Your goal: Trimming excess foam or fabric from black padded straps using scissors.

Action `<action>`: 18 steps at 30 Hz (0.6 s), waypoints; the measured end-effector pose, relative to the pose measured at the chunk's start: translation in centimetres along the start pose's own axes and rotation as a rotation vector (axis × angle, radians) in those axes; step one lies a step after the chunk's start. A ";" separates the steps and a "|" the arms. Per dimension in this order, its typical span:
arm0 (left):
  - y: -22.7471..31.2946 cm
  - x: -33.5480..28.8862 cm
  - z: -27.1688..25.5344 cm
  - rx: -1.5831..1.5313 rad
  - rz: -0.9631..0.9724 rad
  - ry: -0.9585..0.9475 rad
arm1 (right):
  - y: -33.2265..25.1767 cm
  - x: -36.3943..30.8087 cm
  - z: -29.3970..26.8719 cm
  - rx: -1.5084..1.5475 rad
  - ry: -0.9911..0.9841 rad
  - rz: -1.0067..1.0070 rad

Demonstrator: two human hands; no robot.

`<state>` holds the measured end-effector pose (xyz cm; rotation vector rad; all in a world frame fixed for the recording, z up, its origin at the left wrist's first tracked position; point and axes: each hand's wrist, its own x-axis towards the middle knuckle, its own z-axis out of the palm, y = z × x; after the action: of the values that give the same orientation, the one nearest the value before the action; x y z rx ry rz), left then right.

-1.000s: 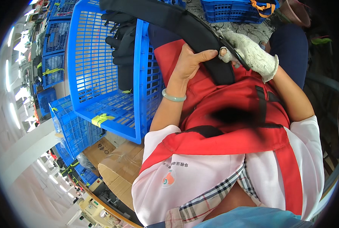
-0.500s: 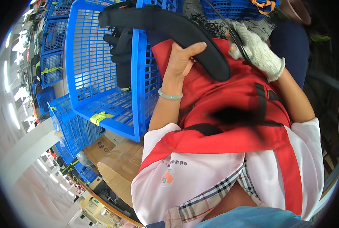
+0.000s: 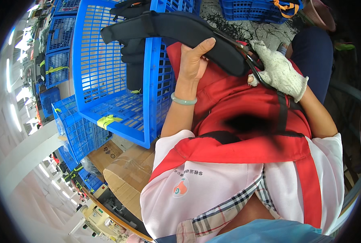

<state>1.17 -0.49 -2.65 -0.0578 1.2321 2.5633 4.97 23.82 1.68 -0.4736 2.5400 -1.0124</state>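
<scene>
My bare left hand (image 3: 194, 60) is closed round a long, curved, black padded strap (image 3: 180, 30), thumb on top. The strap's rounded end lies over my red apron (image 3: 233, 97), and its other end reaches over the rim of a blue plastic crate (image 3: 150, 81). In a white knitted glove with bare fingertips, my right hand (image 3: 279, 69) grips black-handled scissors (image 3: 251, 60). Their blades point up and left along the strap's far edge; whether they touch it I cannot tell. More black padded pieces (image 3: 132, 60) lie inside the crate.
Several blue crates (image 3: 81, 125) are stacked at the left, beside cardboard boxes (image 3: 127, 166). Black scraps (image 3: 245, 30) litter the floor ahead. Another blue crate (image 3: 249, 12) and a pinkish basket (image 3: 320, 16) stand at the far side. A sewing machine (image 3: 97, 220) is at lower left.
The scissors have swung so their blades lie beside the strap's far edge. My right hand has come slightly nearer to me. The strap has shifted a little, still in my left hand.
</scene>
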 end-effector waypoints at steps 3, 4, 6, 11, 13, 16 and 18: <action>-0.1 0.1 -0.1 -0.002 0.035 0.003 | 0.6 -0.1 0.8 -0.016 0.117 -0.093; -0.1 0.0 -0.1 -0.002 0.035 0.005 | 0.6 -0.1 0.7 -0.015 0.116 -0.093; -0.2 0.1 -0.1 -0.007 0.045 0.005 | 0.5 0.0 0.2 -0.021 0.026 -0.039; -0.2 0.1 -0.4 -0.013 0.023 0.002 | 0.7 0.3 0.7 0.076 0.026 -0.026; -0.2 0.2 -0.5 -0.012 0.015 0.010 | 0.4 0.5 0.7 0.002 0.078 -0.103; -0.3 0.3 -0.3 -0.037 0.027 0.008 | 0.7 0.9 1.2 -0.021 0.076 -0.099; -0.2 0.4 -0.4 -0.040 0.023 -0.017 | 1.4 1.3 1.6 0.339 -0.027 0.045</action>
<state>0.85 -0.56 -3.12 -0.0308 1.1823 2.6028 4.34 23.31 -0.63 -0.3288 2.2789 -1.3737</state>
